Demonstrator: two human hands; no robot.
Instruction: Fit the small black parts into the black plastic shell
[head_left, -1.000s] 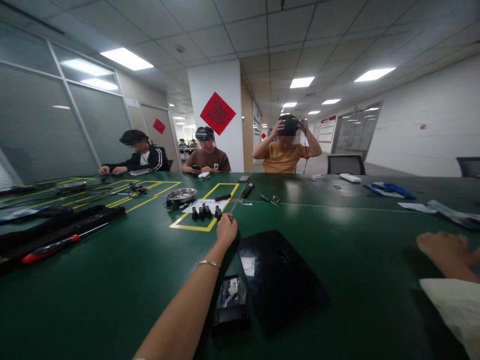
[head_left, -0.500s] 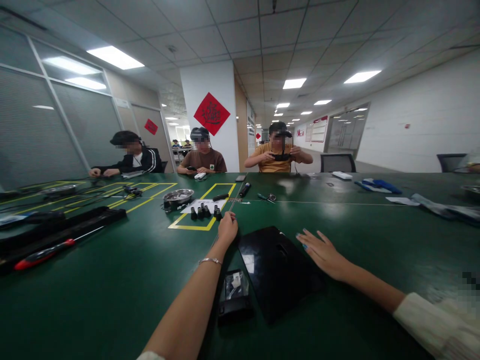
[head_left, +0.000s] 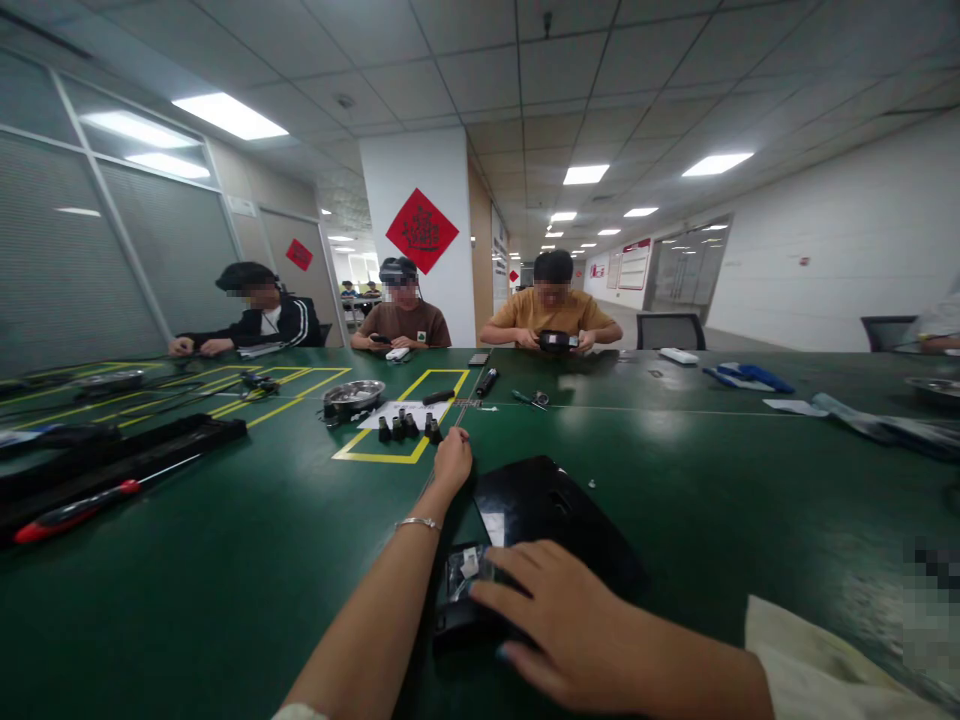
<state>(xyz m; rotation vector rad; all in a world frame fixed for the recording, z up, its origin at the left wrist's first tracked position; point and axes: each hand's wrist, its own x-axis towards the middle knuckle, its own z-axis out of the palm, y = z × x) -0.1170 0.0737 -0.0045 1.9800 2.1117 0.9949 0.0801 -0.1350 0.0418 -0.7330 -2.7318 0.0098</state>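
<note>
My left hand (head_left: 452,460) reaches far forward on the green table (head_left: 225,560), fingers closed in a pinch on something thin I cannot make out, right by the yellow-taped square (head_left: 373,456) holding several small black cylinders (head_left: 405,427). A bracelet sits on that wrist. My right hand (head_left: 559,615) lies near me with fingers spread, resting on a small black box (head_left: 459,600) with a clear bag on it, beside a flat black plate (head_left: 551,520).
A metal dish (head_left: 352,394) and white paper lie by the taped square. A red-handled screwdriver (head_left: 71,508) and long black bars (head_left: 112,455) are at left. Three people sit across the table. Blue and white items (head_left: 739,378) lie at the far right.
My right hand swept in from the far right, across the black plate, and came down on the small black box. My left hand stayed put. The person opposite lowered a headset to the table.
</note>
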